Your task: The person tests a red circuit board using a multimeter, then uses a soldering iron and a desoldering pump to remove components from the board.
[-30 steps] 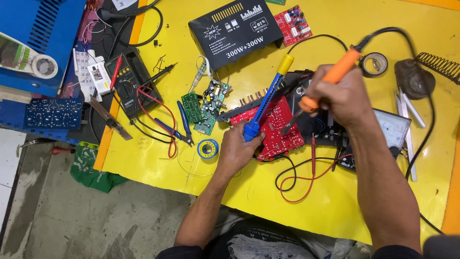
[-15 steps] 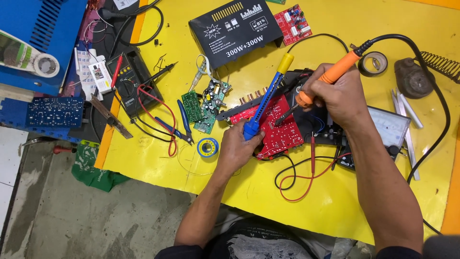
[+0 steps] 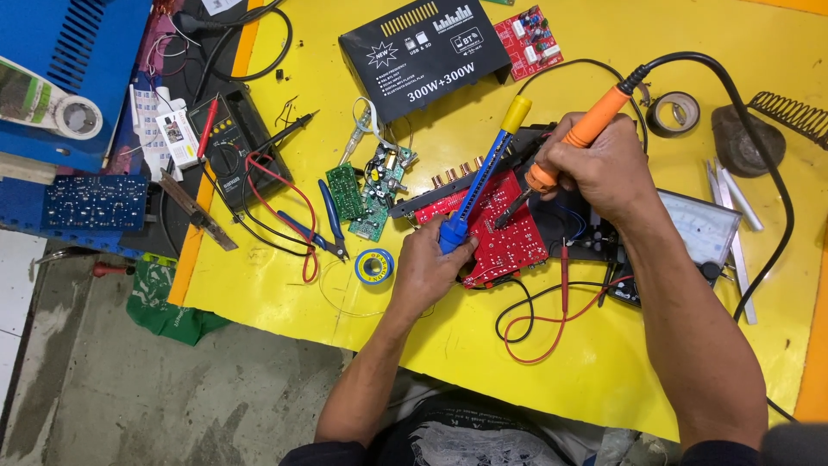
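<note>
Hands over a red circuit board [image 3: 504, 233], seen from the head camera looking straight down on a yellow counter [image 3: 604, 362]. Left hand [image 3: 427, 272] is clamped round the blue barrel of a solder sucker [image 3: 483, 181], its yellow plunger cap pointing up and away, its nose down on the board's near edge. Right hand [image 3: 599, 168] is closed on the orange grip of a soldering iron [image 3: 573, 142], dark tip angled down toward the board's middle; whether the tip actually touches a joint I cannot tell from up here. The board lies flat, partly on a black chassis [image 3: 561, 224], between the two wrists, with red and black leads [image 3: 543, 324] looping off its near side. Judging by the pairing of tools, this looks like desoldering: heat on a joint, sucker at the ready. A clean pull would call for the sucker's nose to sit just beside the iron's tip, and right now the two look apart. Off to the left, a small spool of solder [image 3: 373, 266] sits near the left wrist, blue-handled cutters [image 3: 332, 216] beside two green boards [image 3: 362, 194], and a black multimeter [image 3: 233, 142] further out. A black amplifier case [image 3: 423, 47] lies at the far edge, a roll of tape [image 3: 673, 112] and a coiled iron stand [image 3: 789, 116] out to the right.
</note>
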